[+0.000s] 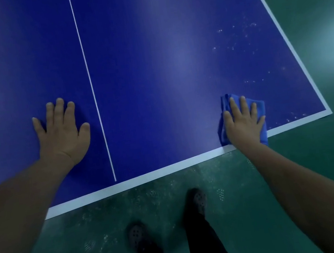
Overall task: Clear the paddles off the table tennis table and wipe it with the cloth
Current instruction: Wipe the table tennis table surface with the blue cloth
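— Fingers on both hands are recorded as straight and spread. How many hands are noted, and where?

— Two. The left hand point(61, 132) is laid flat, palm down, on the table tennis table point(153, 64), just left of the white centre line point(91, 89); nothing is held in it. The right hand point(243, 122) is pressed flat onto the cloth point(257, 105), fingers extended over it, not curled round it.

— Cloths counted?

— One, blue, bunched under the right hand. It is located near the table's near right corner, its lower part overlapping the white edge band point(147, 177) at the near end.

— Condition of the surface?

— Pale specks and smudges point(242, 40) are observed on the right part of the blue top, beyond the cloth and toward the right edge. Elsewhere only soft glare is seen.

— Paddles counted on the visible part of the table?

— None are seen in view.

— Anything else recorded?

— Two dark perforated shoes point(197, 199) and dark trouser legs point(202, 245) are noted on the green floor point(325, 147), which is scuffed with pale marks near the table's end.
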Motion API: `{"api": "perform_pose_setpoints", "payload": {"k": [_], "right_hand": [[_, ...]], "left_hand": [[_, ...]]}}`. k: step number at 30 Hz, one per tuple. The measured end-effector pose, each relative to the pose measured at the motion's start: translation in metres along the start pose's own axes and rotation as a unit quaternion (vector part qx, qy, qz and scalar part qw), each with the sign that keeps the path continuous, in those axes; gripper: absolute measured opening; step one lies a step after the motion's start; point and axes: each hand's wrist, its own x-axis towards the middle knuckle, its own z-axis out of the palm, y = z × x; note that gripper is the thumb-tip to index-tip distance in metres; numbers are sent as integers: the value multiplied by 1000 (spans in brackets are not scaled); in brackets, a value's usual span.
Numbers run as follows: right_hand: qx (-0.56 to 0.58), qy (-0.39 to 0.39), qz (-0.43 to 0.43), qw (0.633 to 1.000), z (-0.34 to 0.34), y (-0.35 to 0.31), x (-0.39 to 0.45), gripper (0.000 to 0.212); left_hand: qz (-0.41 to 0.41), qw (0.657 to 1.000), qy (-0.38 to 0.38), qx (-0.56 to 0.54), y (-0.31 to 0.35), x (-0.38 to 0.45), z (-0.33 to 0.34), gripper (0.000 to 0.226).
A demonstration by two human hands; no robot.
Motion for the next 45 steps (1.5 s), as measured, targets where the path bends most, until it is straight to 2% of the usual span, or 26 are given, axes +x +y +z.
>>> {"api": "perform_pose_setpoints", "payload": {"k": [2,3,5,8,10,12,15,17,19,20,21,23,25,26,27,28,31,33,34,35,37,39,40,41,42,45], "right_hand": [[8,20,27,999,5,-22,-3,58],[-1,27,0,1000,10,-39,-12,58],[-19,28,-147,989,20,-72,-40,58],[-39,9,-398,916,27,-72,-68,54],[-36,20,-440,897,21,-30,-38,53],[-50,38,-362,930,6,27,17,55],[-49,28,-111,992,-28,124,101,56],[20,32,42,998,-44,164,128,57],[55,47,126,989,-41,161,129,58],[46,52,118,991,-35,145,119,58],[34,54,68,996,-27,126,103,58],[7,53,-153,987,-6,92,56,58],[-47,30,-398,916,8,96,22,57],[-57,15,-445,894,4,110,32,56],[-58,19,-436,898,-3,127,55,57],[-59,33,-382,921,-12,144,84,58],[-30,31,-97,994,-43,198,172,59],[39,27,41,998,-53,207,191,61],[42,31,60,997,-51,198,183,62],[29,40,36,998,-44,186,166,63],[-6,51,-138,989,-24,163,112,61],[-66,30,-364,929,-9,165,71,56],[-78,9,-425,902,-12,174,80,55],[-74,10,-432,899,-20,184,102,56],[-68,25,-390,918,-28,192,129,57],[-35,11,-122,992,-53,218,195,58]], "left_hand": [[-15,1000,4,-15,13,-8,0,64],[-12,999,21,-28,27,-17,2,63],[10,997,51,-52,69,-43,9,61],[30,995,45,-84,147,-86,28,66],[43,996,30,-78,195,-104,46,67],[58,997,14,-46,235,-114,65,69],[62,998,-6,13,273,-116,88,71],[55,997,-11,50,280,-113,97,71],[45,996,-8,76,281,-111,102,73],[40,996,-8,84,280,-111,103,74],[37,995,-9,90,281,-111,104,75],[33,995,-7,98,282,-110,106,75],[29,994,-4,105,284,-110,107,76],[29,994,-2,108,285,-110,107,76],[28,993,1,111,284,-110,108,77],[28,993,5,113,283,-110,108,77],[32,993,8,116,283,-111,108,77],[30,993,13,113,284,-111,106,77],[29,993,16,113,284,-111,106,76],[29,993,18,111,285,-111,105,76],[29,993,25,112,285,-111,106,76],[27,992,28,120,285,-111,107,76],[26,992,28,124,285,-110,107,76],[26,991,28,126,285,-110,108,76],[27,991,29,128,284,-110,109,76],[26,990,25,133,285,-110,108,75]]}}
